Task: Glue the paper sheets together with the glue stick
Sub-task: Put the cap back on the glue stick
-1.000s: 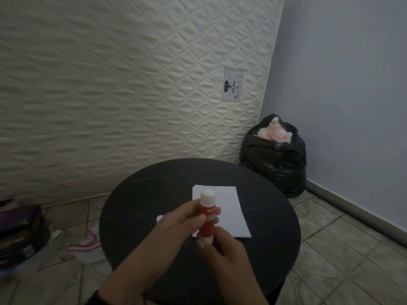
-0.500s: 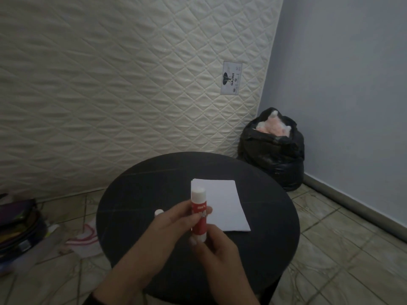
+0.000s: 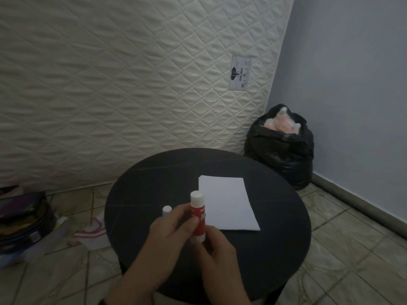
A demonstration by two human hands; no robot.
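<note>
A red glue stick with a white top stands upright above the round black table. My left hand pinches its red body from the left. My right hand grips its lower end from below. A small stack of white paper sheets lies flat on the table just right of the stick. A small white cap stands on the table behind my left hand, partly hidden by it.
A quilted mattress leans against the wall behind the table. A black rubbish bag sits in the corner at the right. Bags and a white cloth lie on the tiled floor at the left.
The view has shifted slightly, and both hands with the glue stick sit a little lower and more to the left against the paper. The grip on the stick is the same.
</note>
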